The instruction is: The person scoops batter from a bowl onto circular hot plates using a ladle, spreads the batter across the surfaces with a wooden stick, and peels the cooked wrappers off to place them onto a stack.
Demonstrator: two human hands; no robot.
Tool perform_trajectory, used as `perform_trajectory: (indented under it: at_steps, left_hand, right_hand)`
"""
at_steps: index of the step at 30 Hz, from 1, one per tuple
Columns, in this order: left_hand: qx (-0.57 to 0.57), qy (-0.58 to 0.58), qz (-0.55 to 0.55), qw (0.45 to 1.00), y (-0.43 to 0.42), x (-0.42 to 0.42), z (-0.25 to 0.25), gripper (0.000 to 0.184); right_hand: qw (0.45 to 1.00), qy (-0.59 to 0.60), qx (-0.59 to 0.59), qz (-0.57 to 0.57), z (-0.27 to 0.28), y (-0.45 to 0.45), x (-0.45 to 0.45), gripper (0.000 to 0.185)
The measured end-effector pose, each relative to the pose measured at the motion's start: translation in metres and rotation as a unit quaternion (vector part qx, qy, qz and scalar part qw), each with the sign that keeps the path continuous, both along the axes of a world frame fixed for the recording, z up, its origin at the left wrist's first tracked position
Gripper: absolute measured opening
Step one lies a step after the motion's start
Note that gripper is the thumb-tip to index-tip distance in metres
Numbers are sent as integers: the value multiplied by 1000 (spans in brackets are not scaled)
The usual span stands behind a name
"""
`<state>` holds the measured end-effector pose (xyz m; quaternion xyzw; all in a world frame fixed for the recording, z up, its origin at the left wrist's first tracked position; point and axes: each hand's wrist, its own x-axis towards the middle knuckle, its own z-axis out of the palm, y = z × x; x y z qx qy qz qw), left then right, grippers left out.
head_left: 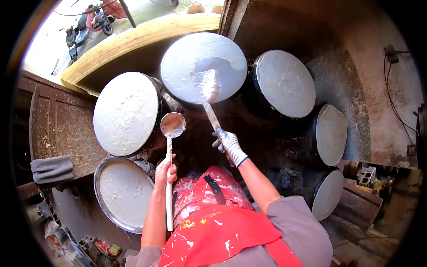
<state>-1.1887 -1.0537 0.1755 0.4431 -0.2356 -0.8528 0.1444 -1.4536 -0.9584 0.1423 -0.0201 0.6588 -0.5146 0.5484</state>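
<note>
My bare left hand (165,171) is wrapped around the pale handle of a ladle (173,124). The ladle's round bowl is smeared with white batter and hangs between two round griddles. On my right hand (230,147) is a white knitted glove with a striped cuff, closed on the handle of a flat spatula (212,116). Its blade, coated in white, lies over the middle griddle (182,58), where a smooth greyish patch shows within the white layer. White batter fills a metal-rimmed basin (122,189) at lower left.
More round griddles covered in white curve around me: one at left (126,113), one at upper right (285,83), and two smaller ones at right. A grey cloth (52,169) lies on a wooden ledge. Beyond a yellow wooden beam (147,38), scooters stand outside.
</note>
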Motion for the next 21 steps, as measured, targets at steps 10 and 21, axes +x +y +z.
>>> perform_trajectory:
  at_steps: [10, 21]
  left_hand:
    - [116, 205, 95, 967, 46, -40, 31, 37]
    - [22, 175, 110, 978, 77, -91, 51, 39]
  right_hand:
    - [995, 44, 51, 78, 12, 25, -149, 45]
    - [985, 143, 17, 92, 12, 42, -189, 49]
